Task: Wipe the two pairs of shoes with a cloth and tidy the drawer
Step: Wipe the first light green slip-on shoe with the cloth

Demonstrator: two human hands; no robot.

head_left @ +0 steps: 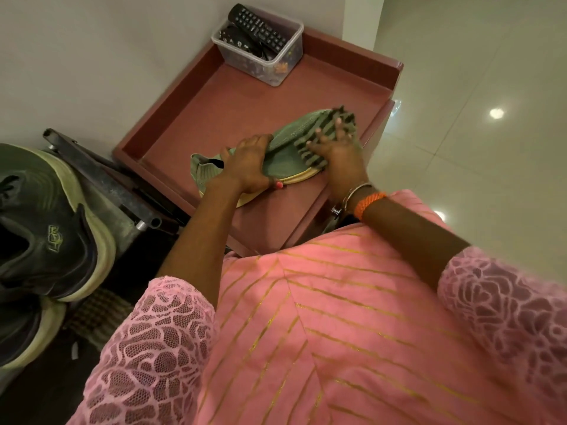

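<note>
A: Where is the shoe?

B: The green shoe (276, 154) lies on its side in the near part of the open drawer (214, 96), toe toward 2 o'clock, heel toward 8. Its pale sole faces the person.

A: And the hands?

B: The left hand (248, 167) grips the shoe round the middle, fingers curled over the upper and thumb on the sole edge. The right hand (334, 151) presses a striped cloth (319, 133) onto the toe with fingers spread and nearly straight. Whether the thumb tucks round the cloth I cannot tell.

A: What else is in the drawer?

B: A clear tub (260, 47) sits in the far corner at 12 o'clock, well apart from the shoe, with a black remote (260, 29) sticking out of it.

A: Anything around?

B: At 9 o'clock, outside the drawer, dark shoes (46, 228) with pale soles are stacked on one another. Between them and the drawer runs a metal rail (101, 176). The person's pink dress (322, 332) fills the foreground at 6 o'clock and hides the drawer's near edge. The right wrist wears bangles (362, 197).
</note>
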